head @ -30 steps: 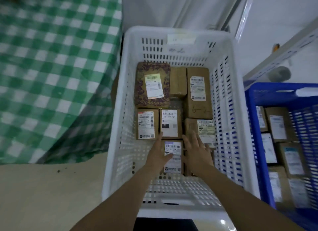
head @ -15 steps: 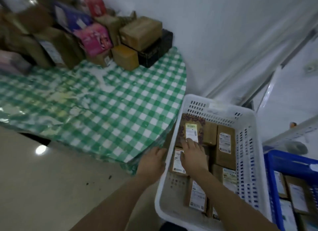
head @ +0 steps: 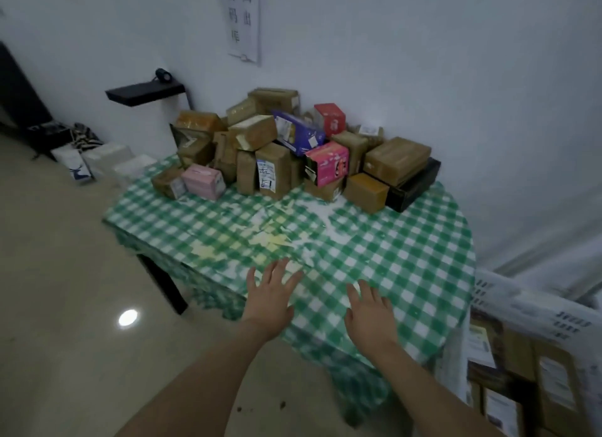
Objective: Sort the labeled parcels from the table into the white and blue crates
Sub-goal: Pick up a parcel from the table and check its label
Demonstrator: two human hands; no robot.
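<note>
Now both hands are empty: the left hand and the right hand reach out palm-down with fingers straight and spread over the near edge of the table, which has a green checked cloth. Whether they touch the cloth cannot be told. Well beyond the fingertips, the pile of parcels is heaped at the table's far side against the wall. Just beside the table on the right, the white crate holds brown labeled boxes.

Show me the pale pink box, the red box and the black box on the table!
pale pink box (head: 200, 184): head view, on its front face.
red box (head: 331, 122): head view, on its front face.
black box (head: 414, 185): head view, on its long side face.
</note>
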